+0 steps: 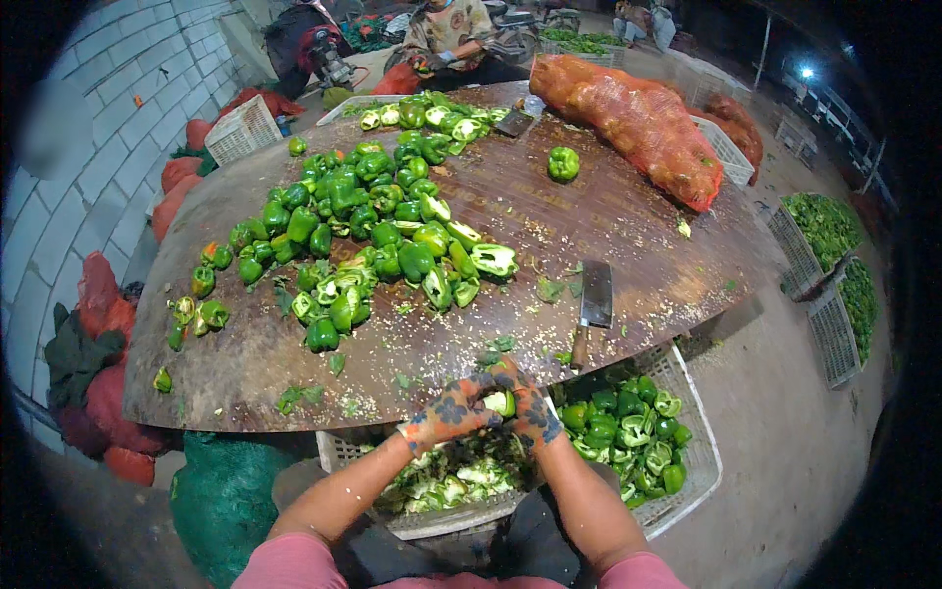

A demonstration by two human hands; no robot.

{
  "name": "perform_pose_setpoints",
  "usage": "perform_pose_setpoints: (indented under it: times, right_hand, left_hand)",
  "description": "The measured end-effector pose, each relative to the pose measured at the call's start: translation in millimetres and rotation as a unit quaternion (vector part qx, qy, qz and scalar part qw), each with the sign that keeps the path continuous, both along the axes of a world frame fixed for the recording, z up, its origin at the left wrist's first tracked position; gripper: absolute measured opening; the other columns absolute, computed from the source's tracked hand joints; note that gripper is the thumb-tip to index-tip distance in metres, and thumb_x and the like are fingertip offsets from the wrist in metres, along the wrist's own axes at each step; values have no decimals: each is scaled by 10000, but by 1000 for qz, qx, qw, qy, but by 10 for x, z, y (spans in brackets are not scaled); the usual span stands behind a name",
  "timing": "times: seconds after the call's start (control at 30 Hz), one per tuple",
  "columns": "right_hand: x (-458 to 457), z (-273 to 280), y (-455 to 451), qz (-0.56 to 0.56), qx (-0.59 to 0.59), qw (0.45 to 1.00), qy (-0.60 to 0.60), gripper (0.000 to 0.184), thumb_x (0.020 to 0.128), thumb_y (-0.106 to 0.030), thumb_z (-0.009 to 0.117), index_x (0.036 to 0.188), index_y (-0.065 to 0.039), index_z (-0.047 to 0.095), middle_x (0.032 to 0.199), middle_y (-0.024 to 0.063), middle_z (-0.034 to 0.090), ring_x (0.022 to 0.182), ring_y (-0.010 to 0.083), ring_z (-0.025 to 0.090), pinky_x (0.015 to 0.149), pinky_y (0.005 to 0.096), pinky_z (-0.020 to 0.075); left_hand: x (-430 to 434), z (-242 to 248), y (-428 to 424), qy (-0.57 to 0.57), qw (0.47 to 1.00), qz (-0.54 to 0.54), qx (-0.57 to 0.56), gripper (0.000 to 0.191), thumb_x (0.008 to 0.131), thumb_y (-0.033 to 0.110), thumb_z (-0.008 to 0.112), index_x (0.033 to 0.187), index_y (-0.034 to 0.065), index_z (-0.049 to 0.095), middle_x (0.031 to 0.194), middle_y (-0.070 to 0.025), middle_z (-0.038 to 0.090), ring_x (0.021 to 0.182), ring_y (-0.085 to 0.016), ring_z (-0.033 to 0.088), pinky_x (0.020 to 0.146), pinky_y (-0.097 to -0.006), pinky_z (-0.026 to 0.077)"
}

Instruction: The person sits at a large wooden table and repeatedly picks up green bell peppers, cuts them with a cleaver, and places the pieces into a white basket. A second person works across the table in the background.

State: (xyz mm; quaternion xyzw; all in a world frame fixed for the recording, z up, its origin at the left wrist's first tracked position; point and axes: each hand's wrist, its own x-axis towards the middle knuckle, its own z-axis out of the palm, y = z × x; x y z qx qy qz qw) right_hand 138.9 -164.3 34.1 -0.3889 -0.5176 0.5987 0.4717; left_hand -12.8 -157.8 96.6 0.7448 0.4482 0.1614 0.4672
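Observation:
My left hand [458, 409] and my right hand [528, 407], both in orange patterned gloves, meet at the near edge of the table [441, 368]. Between them they hold a piece of green bell pepper [500, 403], its pale cut side partly showing. Under my hands stands a crate [441, 524] with pale pepper cores and scraps [471, 482]. To its right, a white crate [708, 449] holds whole and cut green bell peppers [633, 431]. A cleaver [597, 294] with a wooden handle lies on the table, beyond my right hand. Whole and halved green bell peppers [346, 191] are heaped at the left and middle.
A red mesh sack [625, 121] lies across the far right of the table, near a single green pepper [564, 164] and a second blade [514, 123]. A person [445, 37] sits beyond the table. A green sack [224, 501] stands at lower left; crates of greens [820, 228] stand right.

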Motion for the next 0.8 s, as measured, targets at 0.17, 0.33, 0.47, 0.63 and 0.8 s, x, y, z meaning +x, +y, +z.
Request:
perform_pose_setpoints:
  times: [0.17, 0.33, 0.47, 0.63, 0.8]
  right_hand:
    - [43, -171, -17, 2, -13, 984, 177, 336, 799, -153, 535, 1115, -44, 503, 1098, 122, 550, 979, 247, 545, 820, 333, 454]
    - [289, -188, -37, -248, -135, 903, 323, 324, 794, -270, 580, 1036, -60, 528, 857, 55, 572, 728, 173, 549, 625, 301, 477]
    - [1151, 242, -343, -321, 126, 817, -462, 332, 735, -284, 656, 934, -33, 567, 883, 81, 566, 772, 214, 539, 669, 339, 456]
    - [1137, 49, -272, -316, 74, 883, -340, 340, 718, -214, 679, 989, -31, 586, 968, 110, 582, 868, 230, 563, 724, 321, 456]
    - [948, -159, -61, -262, -5, 955, -139, 465, 777, -283, 618, 1159, -66, 468, 1057, 127, 559, 968, 264, 540, 836, 336, 433]
  left_hand:
    - [52, -260, -37, 7, 976, -41, 214, 284, 665, 141, 642, 922, 37, 578, 767, -143, 585, 729, -287, 579, 667, -369, 467]
    - [290, -352, -192, 87, 944, 89, 305, 325, 655, 254, 681, 882, 48, 574, 837, -182, 574, 780, -345, 554, 738, -393, 450]
    - [37, -424, 251, 256, 931, -185, 182, 616, 763, 498, 520, 1111, -11, 514, 1114, -213, 518, 1003, -323, 523, 883, -434, 394]
    - [1032, -626, 1872, 288, 867, 154, 375, 544, 769, 371, 569, 1184, 43, 442, 1048, -192, 535, 917, -330, 555, 715, -418, 480]
    - [1079, -944, 2249, 352, 848, 138, 372, 287, 747, 335, 580, 882, 83, 588, 862, -104, 611, 795, -258, 596, 648, -370, 482]
